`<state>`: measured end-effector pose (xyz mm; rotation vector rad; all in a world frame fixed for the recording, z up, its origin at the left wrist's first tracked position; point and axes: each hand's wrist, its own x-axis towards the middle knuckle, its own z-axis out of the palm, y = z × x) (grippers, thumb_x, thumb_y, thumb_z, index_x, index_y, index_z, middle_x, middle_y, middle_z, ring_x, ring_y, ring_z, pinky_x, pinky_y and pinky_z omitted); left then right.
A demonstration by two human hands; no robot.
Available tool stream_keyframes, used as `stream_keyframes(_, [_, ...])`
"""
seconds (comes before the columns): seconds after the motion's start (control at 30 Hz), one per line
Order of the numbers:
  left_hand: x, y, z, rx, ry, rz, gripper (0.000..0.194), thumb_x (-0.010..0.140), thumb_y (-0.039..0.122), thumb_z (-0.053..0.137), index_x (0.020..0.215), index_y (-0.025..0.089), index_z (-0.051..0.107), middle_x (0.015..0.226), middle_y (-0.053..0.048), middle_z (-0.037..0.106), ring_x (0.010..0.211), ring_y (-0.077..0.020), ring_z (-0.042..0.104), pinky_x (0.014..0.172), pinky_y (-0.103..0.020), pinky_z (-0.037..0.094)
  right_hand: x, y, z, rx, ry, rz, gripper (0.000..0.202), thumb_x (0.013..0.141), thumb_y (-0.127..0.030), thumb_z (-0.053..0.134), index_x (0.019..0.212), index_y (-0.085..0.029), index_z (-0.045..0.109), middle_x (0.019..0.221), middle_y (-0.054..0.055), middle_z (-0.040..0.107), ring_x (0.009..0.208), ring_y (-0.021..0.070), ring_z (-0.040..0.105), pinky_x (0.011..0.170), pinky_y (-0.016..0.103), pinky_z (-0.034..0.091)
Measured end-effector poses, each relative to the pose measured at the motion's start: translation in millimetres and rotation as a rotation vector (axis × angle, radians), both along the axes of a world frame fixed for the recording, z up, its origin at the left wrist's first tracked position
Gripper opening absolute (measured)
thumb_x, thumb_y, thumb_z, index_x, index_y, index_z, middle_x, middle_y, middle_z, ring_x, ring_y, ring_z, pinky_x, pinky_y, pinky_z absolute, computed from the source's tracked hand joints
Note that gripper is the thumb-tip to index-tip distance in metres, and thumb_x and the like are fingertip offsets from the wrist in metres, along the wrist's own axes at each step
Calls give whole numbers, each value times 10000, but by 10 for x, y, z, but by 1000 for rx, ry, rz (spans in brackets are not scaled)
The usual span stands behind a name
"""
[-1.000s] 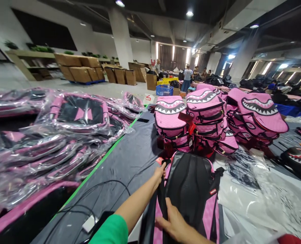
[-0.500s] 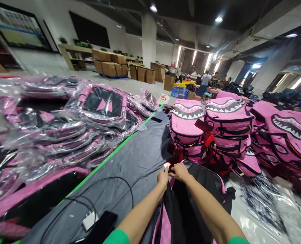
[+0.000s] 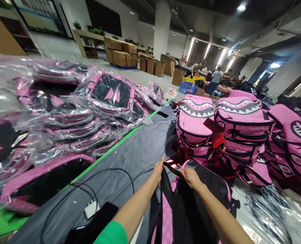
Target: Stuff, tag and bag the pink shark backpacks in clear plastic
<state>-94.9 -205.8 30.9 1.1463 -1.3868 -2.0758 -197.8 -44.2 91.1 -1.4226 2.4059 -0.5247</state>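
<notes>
A pink and black backpack (image 3: 206, 200) lies with its black side up in front of me. My left hand (image 3: 157, 169) pinches one end of a black strap (image 3: 172, 167) at the bag's upper left. At the strap's other end, my right hand (image 3: 191, 177) has its fingers closed on it, over the bag's top edge. The strap runs taut between the two hands. Just beyond it are shiny red tags (image 3: 175, 165), partly hidden. The fingertips of both hands are only partly visible.
Stacked pink shark-mouth backpacks (image 3: 194, 115) stand ahead and right. Plastic-wrapped bags (image 3: 109, 91) are heaped left beyond the green edge (image 3: 130, 133). A black phone (image 3: 99, 220), white charger (image 3: 91, 209) and cable (image 3: 112, 168) lie near my left arm. Clear plastic bags (image 3: 272, 213) lie right.
My hands were close together at the strap; now they are apart, with the strap stretched between them. The right hand has moved right and slightly down. The view has shifted.
</notes>
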Motion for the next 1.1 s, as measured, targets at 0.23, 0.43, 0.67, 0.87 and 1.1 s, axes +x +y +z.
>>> stream_keyframes(0.23, [303,-11,907,-205,277,-305,677,566,735,796,891,142,747,830,-59,702,818,-202,633,764,-301,508,-12,-482,412,-124,115,-48,236,844,-124,663,1016,-256,756,904,31,659,871,186,627,746,255,442])
stream_keyframes(0.43, [95,181,1142,-412,294,-407,563,665,684,751,885,167,756,943,-47,688,940,-194,593,857,-274,468,118,249,563,-215,81,-120,150,844,-167,675,961,-229,746,1023,52,707,1033,228,631,866,290,485])
stream_keyframes(0.67, [-776,713,752,-619,157,-574,412,736,599,709,756,188,710,831,-57,705,924,-265,624,936,-393,479,1504,1464,-383,-379,-439,-164,308,975,-288,456,1073,-263,747,852,4,751,798,194,700,769,283,550])
stream_keyframes(0.87, [-935,1068,237,-847,-18,-444,237,824,310,637,1009,165,666,1202,-180,638,1241,-390,475,1136,-577,276,1172,2235,-347,-303,-426,-514,303,923,-482,553,839,-251,731,710,-5,717,656,180,687,606,237,499])
stream_keyframes(1.1, [-926,1430,354,-1117,233,-786,336,914,206,498,1223,147,616,1338,-200,576,1339,-364,415,1170,-598,212,-590,2517,161,-227,-79,-1163,357,887,-535,568,780,-199,622,481,-32,523,461,175,556,548,275,421])
